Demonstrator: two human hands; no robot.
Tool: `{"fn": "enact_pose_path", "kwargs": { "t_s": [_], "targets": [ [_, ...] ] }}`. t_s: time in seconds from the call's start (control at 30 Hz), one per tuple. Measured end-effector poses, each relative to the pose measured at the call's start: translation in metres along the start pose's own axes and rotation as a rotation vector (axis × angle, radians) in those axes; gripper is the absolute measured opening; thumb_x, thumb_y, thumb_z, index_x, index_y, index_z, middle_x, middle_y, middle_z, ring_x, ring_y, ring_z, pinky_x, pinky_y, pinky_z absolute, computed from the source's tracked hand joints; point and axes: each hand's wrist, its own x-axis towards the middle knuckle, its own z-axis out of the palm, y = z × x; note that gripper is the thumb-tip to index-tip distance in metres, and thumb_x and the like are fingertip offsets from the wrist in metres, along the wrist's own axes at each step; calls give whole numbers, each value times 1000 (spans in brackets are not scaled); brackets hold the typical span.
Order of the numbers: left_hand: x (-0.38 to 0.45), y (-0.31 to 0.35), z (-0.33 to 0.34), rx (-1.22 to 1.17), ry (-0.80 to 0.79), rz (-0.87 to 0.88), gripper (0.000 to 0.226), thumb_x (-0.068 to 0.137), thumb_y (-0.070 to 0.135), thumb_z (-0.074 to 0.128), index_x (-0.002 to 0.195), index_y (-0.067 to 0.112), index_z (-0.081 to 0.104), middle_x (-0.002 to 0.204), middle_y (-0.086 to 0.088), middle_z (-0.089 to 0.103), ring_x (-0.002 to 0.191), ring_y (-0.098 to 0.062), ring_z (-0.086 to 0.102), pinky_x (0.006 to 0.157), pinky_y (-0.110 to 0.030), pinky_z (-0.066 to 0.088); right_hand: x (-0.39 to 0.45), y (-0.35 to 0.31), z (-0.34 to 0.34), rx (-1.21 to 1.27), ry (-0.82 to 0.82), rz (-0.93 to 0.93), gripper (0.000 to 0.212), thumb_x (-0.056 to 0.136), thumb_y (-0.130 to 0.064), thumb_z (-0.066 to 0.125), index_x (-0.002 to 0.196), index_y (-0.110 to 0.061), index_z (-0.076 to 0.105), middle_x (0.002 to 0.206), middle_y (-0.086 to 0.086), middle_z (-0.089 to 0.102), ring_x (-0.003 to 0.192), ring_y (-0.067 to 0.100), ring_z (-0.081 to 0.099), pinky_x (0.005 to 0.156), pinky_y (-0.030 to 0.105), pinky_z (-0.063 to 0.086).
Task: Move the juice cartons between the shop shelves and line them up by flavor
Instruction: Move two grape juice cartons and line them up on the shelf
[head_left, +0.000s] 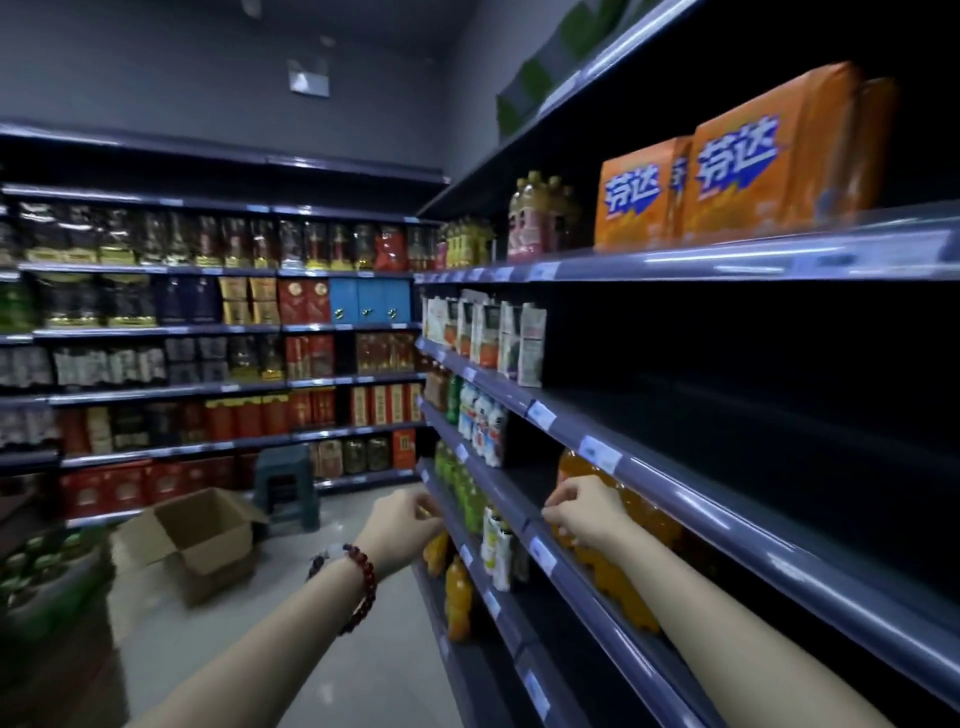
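Tall white juice cartons (485, 332) stand in a row at the far end of the second shelf of the right-hand rack. Smaller white and yellow cartons (497, 545) stand two shelves lower. My right hand (582, 512) reaches into the shelf above those small cartons. Its fingers curl over the top of a large orange drink bottle (644, 514). My left hand (410, 519), with a bead bracelet on the wrist, is at the front edge of the shelf end (441, 493). Its fingers are curled, and whether they hold anything is unclear.
Orange boxes (727, 176) sit on the upper shelf. Much of the second shelf (727, 415) is dark and bare. Orange bottles (457, 597) and green bottles (467, 493) fill the lower shelves. An open cardboard box (202, 540) and a grey stool (288, 483) stand on the aisle floor.
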Motion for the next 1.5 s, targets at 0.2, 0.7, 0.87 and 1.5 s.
{"fn": "enact_pose_path", "kwargs": {
  "t_s": [0.2,0.7,0.87,1.5],
  "targets": [
    [97,-35,-5,-12,8,-8,16,90,17,55,96,9,68,95,-8,70,91,-22,65,79,-33,53,93,-13,40,-16,3,-9,15,82,-12,69,69,-19,65,72,3,67,69,18,64,59,29,54],
    [360,-52,-8,-113,-122,246,18,92,21,55,98,10,68,95,-6,66,82,-18,61,68,-28,51,281,-59,70,-23,331,71,9,77,-11,69,71,-17,66,66,1,64,61,18,64,64,29,55],
    [425,-49,13,-154,-164,300,17,91,18,55,96,10,69,85,-4,66,75,-15,59,66,-24,47,335,-58,65,-88,407,76,7,80,-10,64,81,-13,70,75,4,68,71,19,62,76,34,56],
    [639,-5,81,-310,-197,366,41,90,25,59,128,13,48,100,-3,59,85,-17,55,70,-28,43,542,-27,62,34,591,223,63,71,-40,80,114,-15,43,122,6,61,110,27,61,85,35,50]
  ]
}}
